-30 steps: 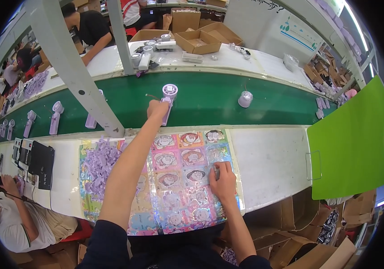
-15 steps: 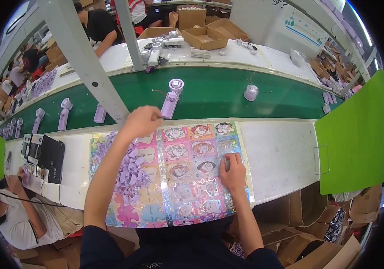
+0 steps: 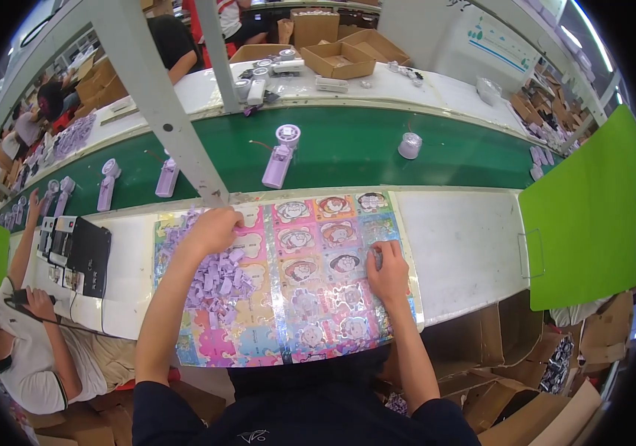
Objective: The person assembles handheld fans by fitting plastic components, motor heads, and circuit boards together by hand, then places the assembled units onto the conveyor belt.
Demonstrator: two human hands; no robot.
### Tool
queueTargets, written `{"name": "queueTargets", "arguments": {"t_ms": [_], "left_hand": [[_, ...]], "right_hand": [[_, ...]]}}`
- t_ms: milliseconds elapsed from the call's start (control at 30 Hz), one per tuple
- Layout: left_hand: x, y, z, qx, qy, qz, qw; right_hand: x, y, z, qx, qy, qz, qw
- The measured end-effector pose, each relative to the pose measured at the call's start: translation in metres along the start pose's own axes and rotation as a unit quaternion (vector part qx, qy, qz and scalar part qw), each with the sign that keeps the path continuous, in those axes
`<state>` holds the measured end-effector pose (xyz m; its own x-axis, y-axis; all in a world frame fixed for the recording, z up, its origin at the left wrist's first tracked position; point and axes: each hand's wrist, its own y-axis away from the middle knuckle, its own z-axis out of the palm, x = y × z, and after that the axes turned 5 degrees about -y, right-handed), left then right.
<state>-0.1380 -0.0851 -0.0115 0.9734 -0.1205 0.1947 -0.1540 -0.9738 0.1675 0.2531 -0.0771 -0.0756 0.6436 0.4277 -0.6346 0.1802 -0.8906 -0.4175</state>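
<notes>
My left hand (image 3: 218,229) is over the upper edge of a heap of small lilac plastic parts (image 3: 218,281), its fingers curled and mostly hidden under the hand. My right hand (image 3: 388,273) rests on the right side of a colourful cartoon-printed sheet (image 3: 299,293), fingers bent inward round something small and greyish that I cannot make out. Beyond the sheet, a lilac handheld fan body (image 3: 279,165) with a round head and a thin wire lies on the green conveyor belt (image 3: 348,152).
More lilac fan bodies (image 3: 108,184) lie along the belt to the left, and a round clear-white part (image 3: 409,146) to the right. A metal post (image 3: 158,111) rises near my left hand. A black device (image 3: 84,256) stands left, beside a seated co-worker (image 3: 50,357). A green panel (image 3: 585,215) stands right.
My left hand has drawn back from the fan body on the belt to the heap of lilac parts. My right hand stays nearly in place. The co-worker's arm now reaches to the belt.
</notes>
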Motion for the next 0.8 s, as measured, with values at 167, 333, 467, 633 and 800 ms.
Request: {"name": "queueTargets", "arguments": {"t_ms": [167, 333, 467, 633, 800], "left_hand": [[0.008, 0.004, 0.002, 0.042, 0.002, 0.006, 0.999], [0.035, 0.0, 0.004, 0.097, 0.014, 0.044, 0.994], [0.092, -0.006, 0.005, 0.127, 0.161, 0.118, 0.972], [0.144, -0.024, 0.046, 0.129, 0.304, 0.157, 0.931], [0.193, -0.037, 0.088, 0.196, 0.444, 0.157, 0.86]], "right_hand": [[0.001, -0.001, 0.001, 0.005, 0.004, -0.007, 1.0], [0.004, 0.0, 0.002, 0.01, 0.002, -0.012, 1.0], [0.012, 0.003, -0.001, 0.002, 0.016, -0.005, 1.0], [-0.024, 0.006, -0.012, -0.048, 0.026, -0.136, 0.989], [-0.018, 0.006, -0.012, -0.077, 0.007, -0.171, 0.982]]}}
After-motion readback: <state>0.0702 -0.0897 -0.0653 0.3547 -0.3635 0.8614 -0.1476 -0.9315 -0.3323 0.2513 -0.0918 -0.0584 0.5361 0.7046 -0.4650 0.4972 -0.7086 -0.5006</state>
